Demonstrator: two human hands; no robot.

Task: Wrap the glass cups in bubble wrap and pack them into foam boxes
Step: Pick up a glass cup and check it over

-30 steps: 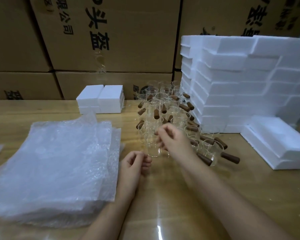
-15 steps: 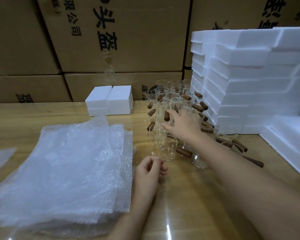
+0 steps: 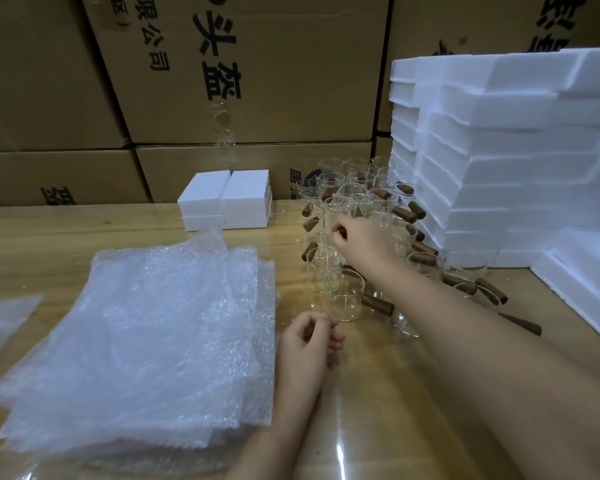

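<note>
While the right hand point(image 3: 357, 239) grips a wooden handle point(image 3: 342, 233) among empty glass cups point(image 3: 343, 299) at one o'clock, the left hand point(image 3: 307, 341) lies loosely curled, holding nothing. Foam boxes point(image 3: 499, 140) at two o'clock stand closed.

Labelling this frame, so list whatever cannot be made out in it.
Head view, right hand: curled fingers cover the brown handle they grip; which cup it belongs to is unclear.
Head view, glass cups: clear walls overlap and the right forearm covers some; no count possible.
Head view, foam boxes: stack cut off by the right edge.
</note>
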